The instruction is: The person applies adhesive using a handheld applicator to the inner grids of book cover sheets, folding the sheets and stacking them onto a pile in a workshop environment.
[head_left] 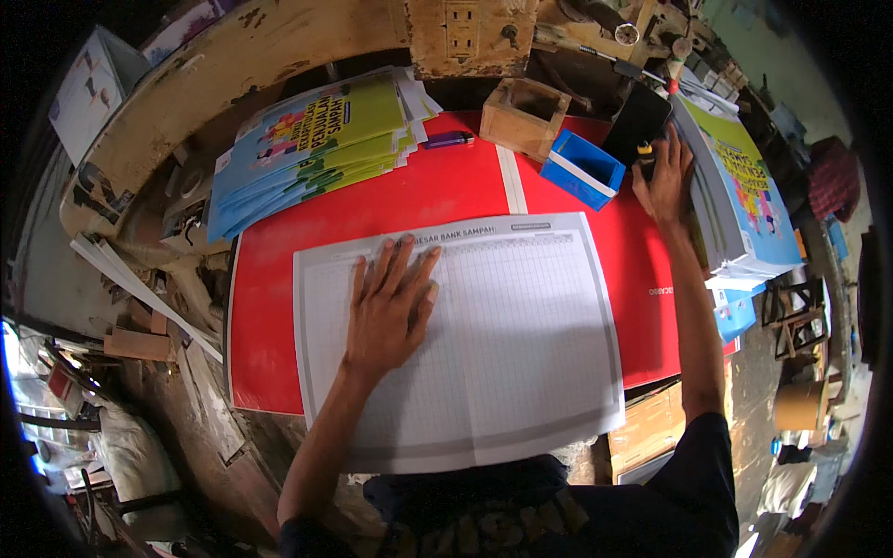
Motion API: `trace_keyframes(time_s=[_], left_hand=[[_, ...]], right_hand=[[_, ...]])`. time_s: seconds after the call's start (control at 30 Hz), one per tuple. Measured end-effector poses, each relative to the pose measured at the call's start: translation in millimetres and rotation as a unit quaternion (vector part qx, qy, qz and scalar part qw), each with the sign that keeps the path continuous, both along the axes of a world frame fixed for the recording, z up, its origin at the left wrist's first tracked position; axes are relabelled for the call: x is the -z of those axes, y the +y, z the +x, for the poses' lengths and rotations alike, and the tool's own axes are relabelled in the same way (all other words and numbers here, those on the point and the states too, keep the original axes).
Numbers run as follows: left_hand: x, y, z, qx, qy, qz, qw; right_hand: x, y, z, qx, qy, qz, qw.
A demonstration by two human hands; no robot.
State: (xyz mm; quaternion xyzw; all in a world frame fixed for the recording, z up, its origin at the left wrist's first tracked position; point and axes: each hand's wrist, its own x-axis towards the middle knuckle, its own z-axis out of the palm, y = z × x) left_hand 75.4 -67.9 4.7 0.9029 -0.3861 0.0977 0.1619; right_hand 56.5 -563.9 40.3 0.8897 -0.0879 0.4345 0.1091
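Note:
A large white sheet with a printed grid (530, 372) lies on a red board, with a faint crease down its middle. My left hand (389, 312) rests flat on the sheet's upper left part, fingers spread. At the far right, my right hand (665, 181) is curled around a small black thing with a yellow end (644, 149), whose exact kind is partly hidden by the fingers. Just left of that hand stands a blue open box with a white band (584, 169). A black upright block-like object (638, 121) is behind the fingers.
Fanned blue-and-green booklets (316, 139) are stacked at the far left; a thick pile of similar booklets (735, 195) stands right of my right forearm. A wooden box (524, 116) and a dark purple lighter-like object (449, 139) sit toward the back of the red board (265, 316).

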Motion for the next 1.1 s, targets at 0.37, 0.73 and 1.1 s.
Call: trace_keyframes(time_s=[0.37, 0.73, 1.1], left_hand=[[-18.5, 19.2, -95.4, 0.055, 0.141, 0.003, 0.988], [3.0, 31.0, -134.9, 0.014, 0.128, -0.019, 0.992], [-1.6, 30.0, -135.7, 0.001, 0.129, -0.005, 0.992]], right_hand=[[44.7, 55.6, -73.7, -0.031, -0.014, 0.265, 0.964], [44.8, 31.2, -44.6, -0.012, 0.058, 0.065, 0.996], [46.6, -7.6, -1.4, -0.084, 0.084, 0.097, 0.988]])
